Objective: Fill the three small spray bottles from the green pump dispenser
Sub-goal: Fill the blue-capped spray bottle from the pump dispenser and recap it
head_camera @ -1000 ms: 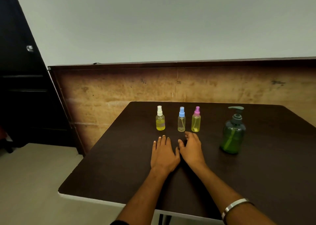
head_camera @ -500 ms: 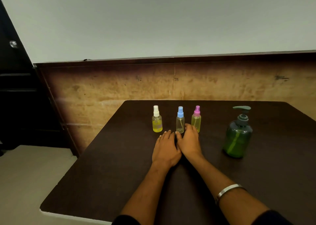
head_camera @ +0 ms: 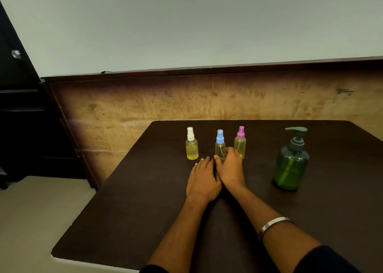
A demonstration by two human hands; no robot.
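While the right hand [head_camera: 230,168] curls round the blue-capped bottle [head_camera: 220,146] — mid-row on the table [head_camera: 128,200], seemingly emptiest — the left hand [head_camera: 204,179] lies flat; steady its base, unscrew upright, beside the green pump dispenser [head_camera: 291,163].

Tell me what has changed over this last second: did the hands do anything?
The right hand slid forward from the table and now curls round the base of the blue-capped spray bottle. The left hand crept forward beside it, flat, holding nothing. The white-capped spray bottle, pink-capped spray bottle and green pump dispenser stayed put.
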